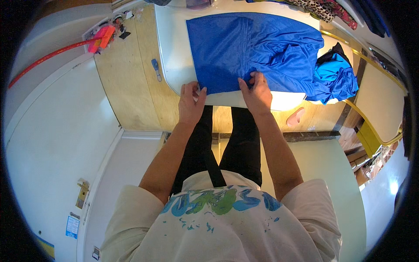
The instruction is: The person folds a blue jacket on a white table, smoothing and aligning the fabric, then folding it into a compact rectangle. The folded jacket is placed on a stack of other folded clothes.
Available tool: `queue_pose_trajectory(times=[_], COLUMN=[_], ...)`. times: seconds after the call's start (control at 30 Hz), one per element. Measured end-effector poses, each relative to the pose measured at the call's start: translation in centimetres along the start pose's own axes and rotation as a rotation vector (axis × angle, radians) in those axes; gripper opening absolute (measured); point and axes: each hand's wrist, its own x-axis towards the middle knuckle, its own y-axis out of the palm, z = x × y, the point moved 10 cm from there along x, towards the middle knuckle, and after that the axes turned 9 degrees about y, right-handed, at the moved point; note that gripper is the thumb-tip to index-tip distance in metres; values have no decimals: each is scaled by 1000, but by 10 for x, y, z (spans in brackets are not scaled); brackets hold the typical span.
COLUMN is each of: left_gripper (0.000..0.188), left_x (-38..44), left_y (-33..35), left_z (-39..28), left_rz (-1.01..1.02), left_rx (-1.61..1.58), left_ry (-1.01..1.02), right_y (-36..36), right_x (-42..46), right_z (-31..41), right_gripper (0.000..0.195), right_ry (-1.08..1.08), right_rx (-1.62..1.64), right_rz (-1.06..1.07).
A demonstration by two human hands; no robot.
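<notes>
A blue garment (219,55) lies across the white tabletop (173,62), its left part smooth and flat with a straight fold or seam, its right part wrinkled. My left hand (192,101) pinches the near left corner between thumb and fingers. Further right along the near edge, my right hand (257,93) pinches the cloth close to the seam, with the thumb and fingertips on it. Bunched cloth in blue and bright blue (335,70), with a black part, lies at the right end, touching the garment.
A yellow-edged chair (379,101) stands at the right. On the wooden floor lie a pink slipper (295,117) and a small blue-and-clear object (156,69). A dustpan with scraps (103,37) and a red handle is at the upper left, near a white door (62,124). Clothes (320,9) hang at the top right.
</notes>
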Motion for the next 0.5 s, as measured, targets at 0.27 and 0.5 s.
queue_pose_trajectory(times=[0.27,0.5], left_gripper=[17,25], left_x=[2,-13], left_y=[12,17], left_z=[11,22], left_rz=[-39,-69], left_rx=[-200,-343], left_ry=[-261,-262], right_y=[14,6], right_x=[1,6], right_z=[-10,-13], right_gripper=[26,27], right_ry=[4,-140], right_rx=[151,202], right_rz=[86,4])
